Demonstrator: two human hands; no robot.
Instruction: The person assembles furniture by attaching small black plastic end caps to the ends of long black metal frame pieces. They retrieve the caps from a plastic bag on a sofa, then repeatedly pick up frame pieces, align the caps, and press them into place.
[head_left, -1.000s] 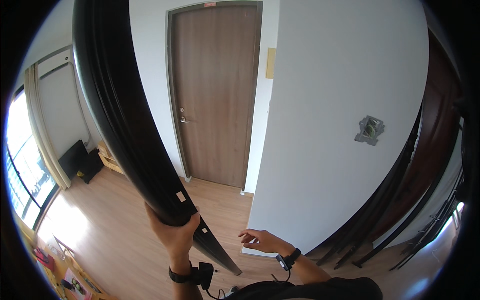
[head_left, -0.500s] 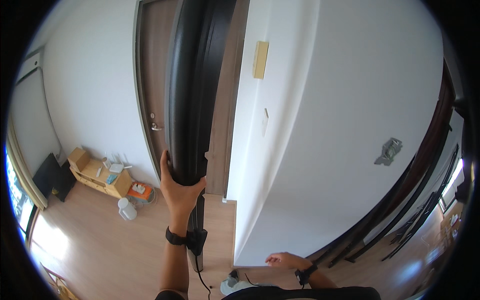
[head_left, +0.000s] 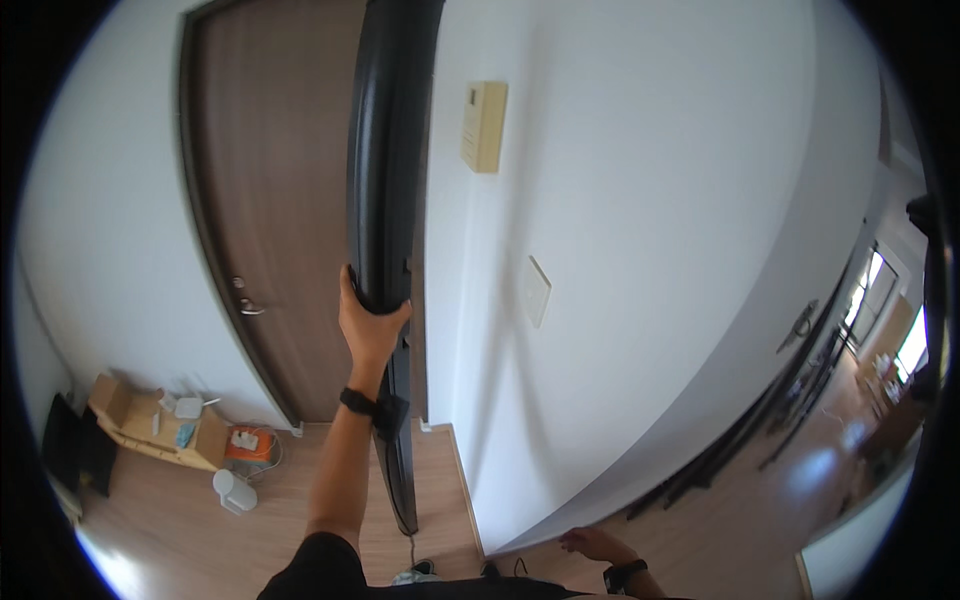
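A long black rail with a rounded, glossy face (head_left: 382,160) stands almost upright in front of me, reaching past the top of the view. My left hand (head_left: 370,325) is wrapped round it at mid-height, thumb on the right side and fingers on the left. Below the grip the rail (head_left: 399,470) narrows down toward the floor by my feet. Low on the right, my right hand (head_left: 595,546) hangs near the foot of the white wall (head_left: 650,200), its fingers loosely bent with nothing visible in them.
Behind the rail is a brown door (head_left: 280,150). A yellowish box (head_left: 484,127) and a switch plate (head_left: 538,291) are on the wall. Left stand a low wooden cabinet (head_left: 205,440) and a white jug (head_left: 234,491). Dark long pieces (head_left: 710,465) lie along the right.
The view has turned right and closer to the wall, so the door and cabinet sit further left. The rail looks slimmer; my left hand still grips it. My right hand stays low.
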